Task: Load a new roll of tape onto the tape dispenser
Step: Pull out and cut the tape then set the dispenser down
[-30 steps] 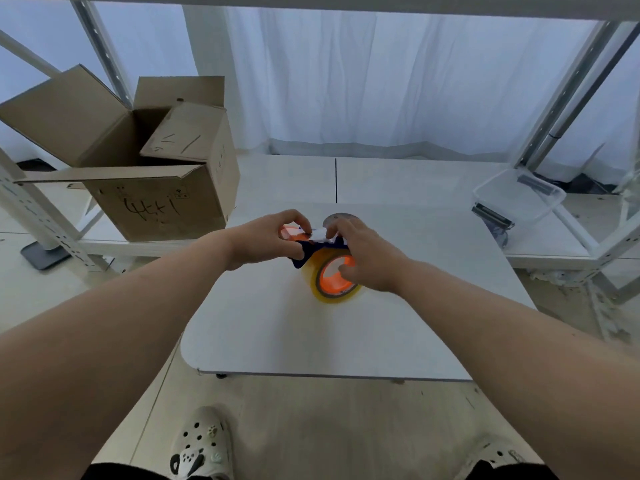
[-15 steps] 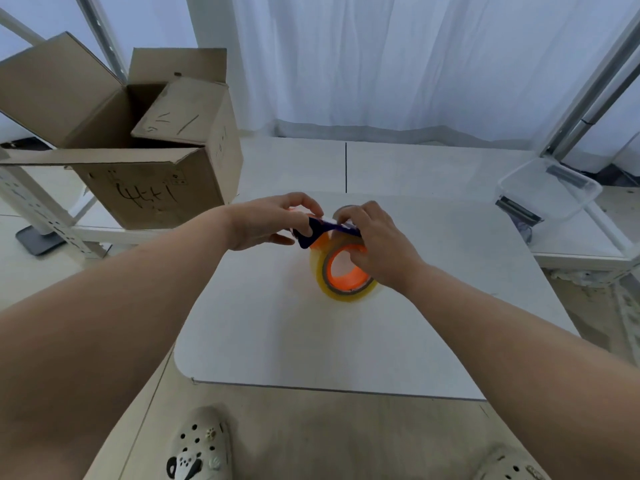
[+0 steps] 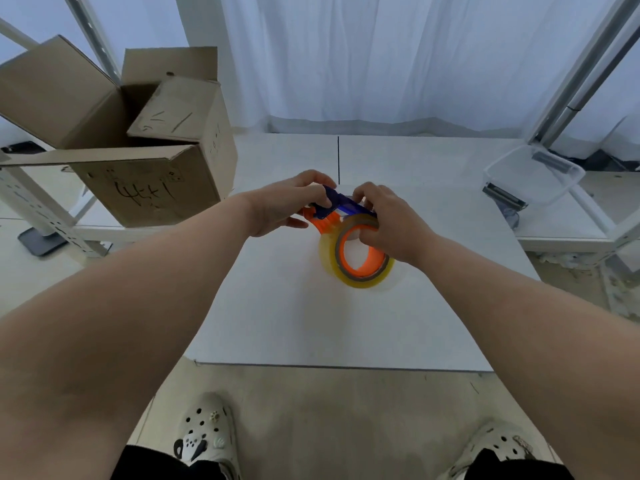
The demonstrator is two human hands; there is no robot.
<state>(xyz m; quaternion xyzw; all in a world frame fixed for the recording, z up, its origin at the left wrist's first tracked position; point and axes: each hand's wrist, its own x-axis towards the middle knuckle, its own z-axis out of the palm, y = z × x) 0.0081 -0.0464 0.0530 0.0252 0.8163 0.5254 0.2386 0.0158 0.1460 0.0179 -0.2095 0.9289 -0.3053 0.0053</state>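
1. A white table [image 3: 277, 323] fills the middle of the scene, with a pale floor at its near edge and the person's two light clogs there. White curtains hang across the far side, with metal shelving frames to left and right.
2. An open cardboard box [image 3: 145, 174] sits at far left. Black handwriting on its near face looks like "4+1", though it is hard to read for certain. A clear plastic container [image 3: 533, 178] rests on the low white shelf at far right.
3. The tape dispenser [image 3: 337, 207], blue on top and orange beneath, is held above the table's far middle. Its long axis runs left to right, tilting down toward the right.
4. The roll of tape [image 3: 356, 263], yellowish clear with an orange core, sits on the dispenser's right end, its open face turned toward the near side.
5. The left hand [image 3: 284, 209] is curled around the dispenser's left end.
6. The right hand [image 3: 391, 226] is wrapped over the roll's top, fingers bent closed onto it.
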